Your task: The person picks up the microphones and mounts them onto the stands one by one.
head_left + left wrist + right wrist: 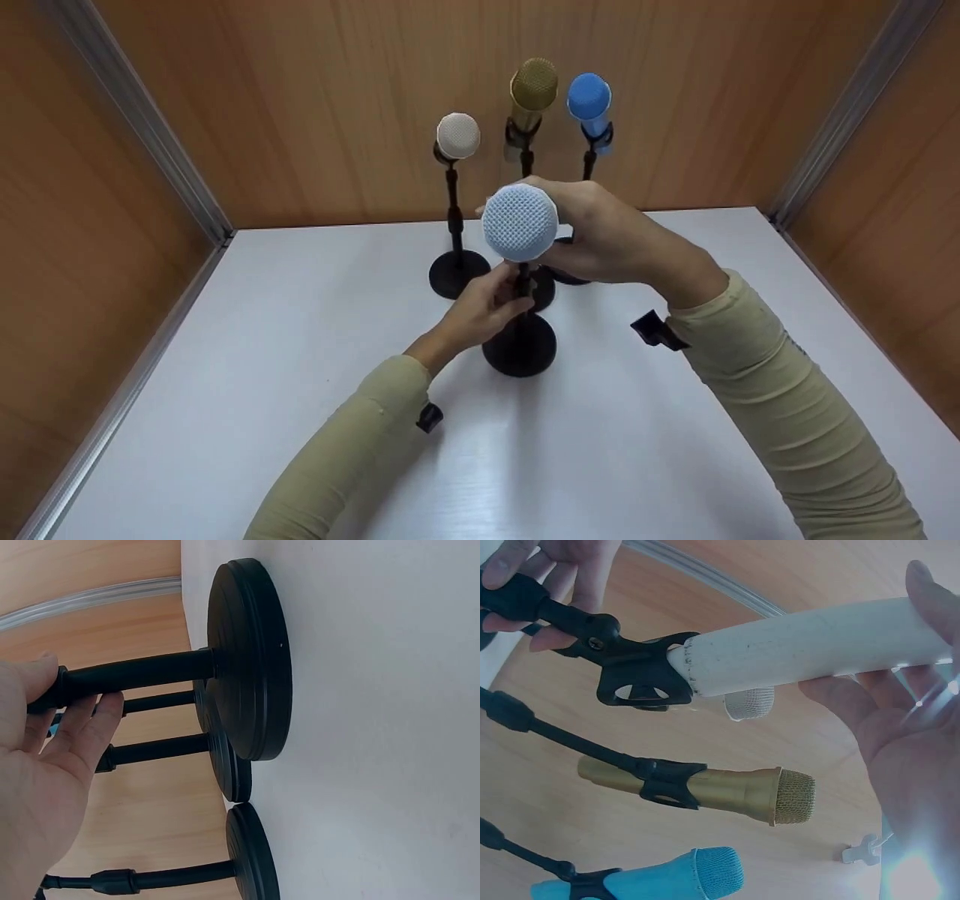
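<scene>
My right hand (615,236) grips a white microphone (802,645) by its body, fingers on one side and thumb on the other. Its pale mesh head (520,223) faces up toward the head camera. In the right wrist view, the narrow tail of the microphone sits at the mouth of a black clip (649,671). That clip tops a black desk stand, whose round base (519,354) is on the white table. Lower down, my left hand (472,311) holds the stand's pole (142,675) between thumb and fingers.
Behind stand three more microphones on black stands: a white one (458,136) at left, a gold one (534,86) in the middle, a blue one (589,97) at right. Wooden panels (337,112) wall in the white table (300,315) at the back and sides.
</scene>
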Motion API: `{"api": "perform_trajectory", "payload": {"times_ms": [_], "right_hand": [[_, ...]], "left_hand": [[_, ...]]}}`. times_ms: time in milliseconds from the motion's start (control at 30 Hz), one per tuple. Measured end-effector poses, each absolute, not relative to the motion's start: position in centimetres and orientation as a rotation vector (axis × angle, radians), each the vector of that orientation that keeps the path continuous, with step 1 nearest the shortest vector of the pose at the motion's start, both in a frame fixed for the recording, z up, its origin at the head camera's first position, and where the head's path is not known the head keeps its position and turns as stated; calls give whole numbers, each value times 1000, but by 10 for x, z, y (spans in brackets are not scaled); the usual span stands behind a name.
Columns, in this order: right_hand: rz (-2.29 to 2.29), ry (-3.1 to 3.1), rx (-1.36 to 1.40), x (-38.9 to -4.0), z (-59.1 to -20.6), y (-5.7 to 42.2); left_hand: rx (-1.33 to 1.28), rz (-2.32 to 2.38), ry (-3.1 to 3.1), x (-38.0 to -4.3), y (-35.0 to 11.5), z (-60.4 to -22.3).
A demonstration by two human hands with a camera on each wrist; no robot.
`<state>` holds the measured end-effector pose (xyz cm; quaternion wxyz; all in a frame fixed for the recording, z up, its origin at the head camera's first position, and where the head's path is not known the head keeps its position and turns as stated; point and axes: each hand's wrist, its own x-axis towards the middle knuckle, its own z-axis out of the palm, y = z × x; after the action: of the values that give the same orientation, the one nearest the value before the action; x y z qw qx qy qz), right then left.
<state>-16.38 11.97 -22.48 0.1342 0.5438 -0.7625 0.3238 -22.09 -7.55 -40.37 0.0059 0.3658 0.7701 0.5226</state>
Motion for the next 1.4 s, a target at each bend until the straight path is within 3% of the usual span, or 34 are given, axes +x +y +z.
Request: {"api": "perform_trajectory", "payload": {"times_ms": [233, 733, 1400], "right_hand": [[999, -2136, 1671, -167, -225, 113], [1128, -1884, 1368, -164, -262, 109], [1249, -1954, 1653, -180, -257, 122]], "left_hand": [[1132, 1590, 2489, -221, -76, -403], [1216, 1632, 2456, -223, -75, -406], [1232, 1634, 2441, -222, -76, -405]]}}
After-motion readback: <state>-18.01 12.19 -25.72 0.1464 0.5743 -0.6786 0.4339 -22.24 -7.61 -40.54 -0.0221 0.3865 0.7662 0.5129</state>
